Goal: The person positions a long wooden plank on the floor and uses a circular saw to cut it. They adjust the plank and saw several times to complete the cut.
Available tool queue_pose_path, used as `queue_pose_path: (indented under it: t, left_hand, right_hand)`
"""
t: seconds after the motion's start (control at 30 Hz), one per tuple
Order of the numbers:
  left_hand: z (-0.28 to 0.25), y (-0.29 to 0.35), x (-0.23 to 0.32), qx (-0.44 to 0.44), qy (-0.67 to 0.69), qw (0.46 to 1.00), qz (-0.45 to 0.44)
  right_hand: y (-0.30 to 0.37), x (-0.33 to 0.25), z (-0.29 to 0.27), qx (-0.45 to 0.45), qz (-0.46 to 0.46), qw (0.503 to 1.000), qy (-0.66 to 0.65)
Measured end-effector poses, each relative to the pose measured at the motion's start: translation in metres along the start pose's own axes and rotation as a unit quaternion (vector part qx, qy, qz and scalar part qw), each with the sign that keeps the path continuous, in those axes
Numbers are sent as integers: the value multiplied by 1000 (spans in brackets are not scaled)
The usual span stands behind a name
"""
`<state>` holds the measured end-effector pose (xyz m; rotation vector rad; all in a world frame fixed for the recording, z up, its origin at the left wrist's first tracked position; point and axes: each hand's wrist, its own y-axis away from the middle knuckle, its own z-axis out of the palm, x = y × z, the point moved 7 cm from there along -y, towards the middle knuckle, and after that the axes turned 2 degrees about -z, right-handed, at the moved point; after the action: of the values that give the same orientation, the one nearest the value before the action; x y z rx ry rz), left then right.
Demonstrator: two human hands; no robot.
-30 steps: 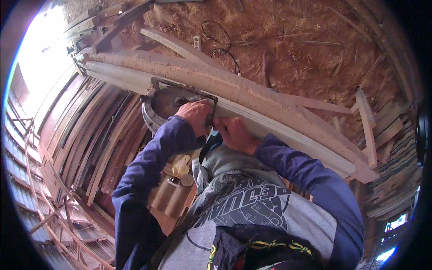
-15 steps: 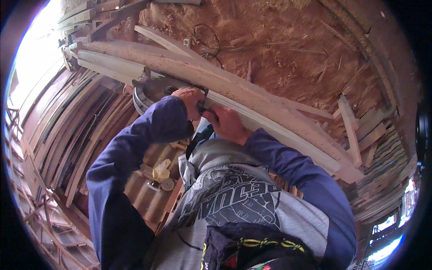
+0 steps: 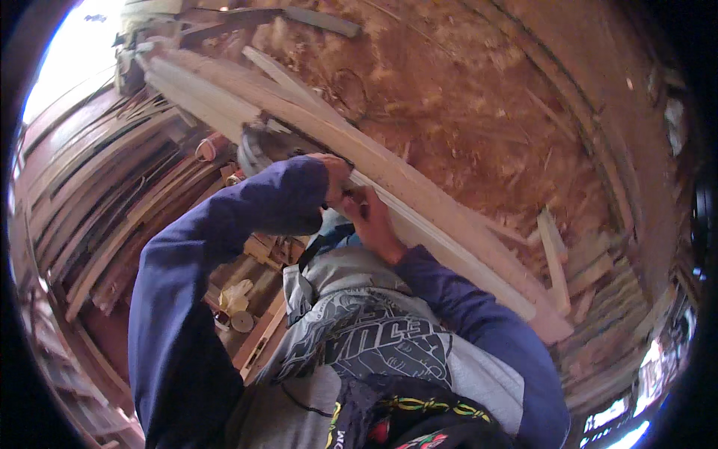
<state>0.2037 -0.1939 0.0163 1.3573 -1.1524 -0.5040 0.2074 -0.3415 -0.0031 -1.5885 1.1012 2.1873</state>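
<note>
A dark hand-held power tool with a rounded grey housing (image 3: pixel 256 150) rests on a long pale plank (image 3: pixel 441 254). My left hand (image 3: pixel 334 173) is bent over the near end of this tool, fingers curled; the sleeve and wrist hide part of the grip. Just to its right, my right hand (image 3: pixel 372 218) has thumb and fingers drawn together, almost meeting the left one at the plank's near edge. Whatever lies between its fingertips is too small and blurred to name.
A thick rough beam (image 3: pixel 404 161) runs along the plank's far side. Stacked boards (image 3: pixel 120 202) fill the left. Reddish sawdust (image 3: pixel 441 97) covers the ground beyond. A pink container (image 3: pixel 213 146), a yellowish bag (image 3: pixel 235 297) and a round pale lid (image 3: pixel 241 321) are nearby.
The view has shifted, so the plank and beam slope more steeply. My right hand's fingers have turned upward beside the left hand, which stays at the tool.
</note>
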Motion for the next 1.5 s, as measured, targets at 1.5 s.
queue_pose_path:
  t: [1.5]
  left_hand:
    - [207, 294, -55, 868, 228, 426, 113]
  right_hand:
    - [9, -22, 121, -111, -154, 978, 90]
